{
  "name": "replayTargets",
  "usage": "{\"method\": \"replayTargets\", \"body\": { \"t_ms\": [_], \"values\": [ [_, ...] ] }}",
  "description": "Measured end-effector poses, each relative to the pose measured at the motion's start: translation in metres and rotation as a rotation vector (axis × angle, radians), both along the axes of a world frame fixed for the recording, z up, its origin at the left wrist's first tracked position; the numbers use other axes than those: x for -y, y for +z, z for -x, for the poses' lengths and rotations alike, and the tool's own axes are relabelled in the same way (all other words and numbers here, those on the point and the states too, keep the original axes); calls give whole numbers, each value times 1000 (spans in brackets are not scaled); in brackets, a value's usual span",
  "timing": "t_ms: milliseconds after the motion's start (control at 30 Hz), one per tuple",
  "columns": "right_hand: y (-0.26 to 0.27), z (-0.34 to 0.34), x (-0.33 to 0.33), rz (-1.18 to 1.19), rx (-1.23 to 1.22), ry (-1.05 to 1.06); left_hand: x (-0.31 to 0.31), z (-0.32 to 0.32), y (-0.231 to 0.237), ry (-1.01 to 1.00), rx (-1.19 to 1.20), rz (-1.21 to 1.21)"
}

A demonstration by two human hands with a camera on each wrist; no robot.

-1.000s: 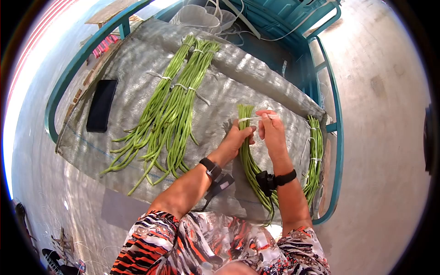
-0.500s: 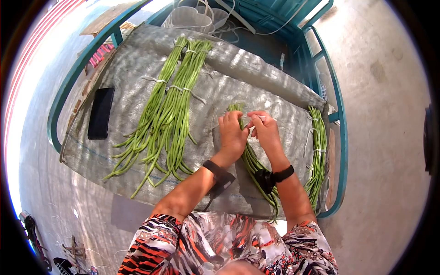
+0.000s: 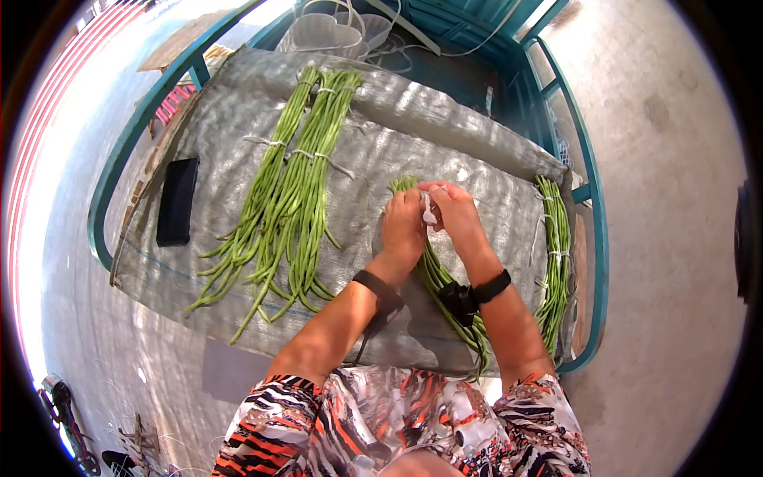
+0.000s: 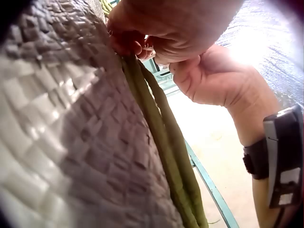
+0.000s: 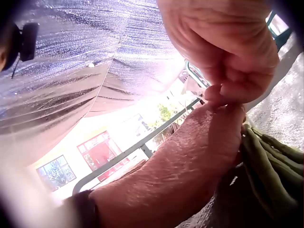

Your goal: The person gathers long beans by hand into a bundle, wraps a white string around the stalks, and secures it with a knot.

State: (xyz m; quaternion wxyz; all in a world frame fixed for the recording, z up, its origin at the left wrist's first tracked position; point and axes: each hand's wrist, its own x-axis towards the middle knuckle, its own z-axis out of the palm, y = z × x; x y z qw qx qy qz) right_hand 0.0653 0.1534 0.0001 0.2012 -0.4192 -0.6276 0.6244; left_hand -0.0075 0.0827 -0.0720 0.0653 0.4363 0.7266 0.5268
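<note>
A bundle of long green beans [image 3: 433, 274] lies below both hands, its cut ends showing just beyond the fingers. Over its upper part, my left hand [image 3: 404, 228] has curled fingers that pinch at a white tie [image 3: 430, 213]. My right hand [image 3: 458, 219] pinches the same tie from the other side, thumb and fingers bent together. The left wrist view has my left hand [image 4: 175, 26] over the beans [image 4: 164, 128], with my right hand [image 4: 213, 78] close by. Fingertips meet in the right wrist view, right hand [image 5: 223, 42] above left hand [image 5: 175, 156]; the knot area is hidden.
Tied bean bundles [image 3: 294, 175] lie at left, another [image 3: 556, 254] at the right edge. A black phone [image 3: 176, 202] rests on the grey woven sheet [image 3: 362, 230]. Teal rails [image 3: 598, 294] flank the sheet; clear containers [image 3: 322, 36] stand behind it.
My left hand has left its lower grip round the bundle and turned over its top. My right hand has shifted left, bringing both hands together at the tie. The head view has shifted slightly.
</note>
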Motion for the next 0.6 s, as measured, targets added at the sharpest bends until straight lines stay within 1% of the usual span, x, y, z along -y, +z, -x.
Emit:
{"method": "replayTargets", "body": {
  "t_ms": [33,133,233,333,433,600],
  "values": [
    [0,0,0,-9,10,-7,0,1,-3,-15,-13,-26],
    [4,-3,-3,63,37,-6,1,5,-9,-49,-61,-17],
    [-2,-7,-9,93,21,-2,-1,6,-8,-42,-8,3],
    [-12,-12,-12,54,-25,-16,2,5,0,-4,26,22],
    [-16,-12,-10,281,-140,-43,1,6,-4,19,11,76],
    [-20,-12,-8,311,-245,-44,5,7,-3,-48,61,30]
  ]
}}
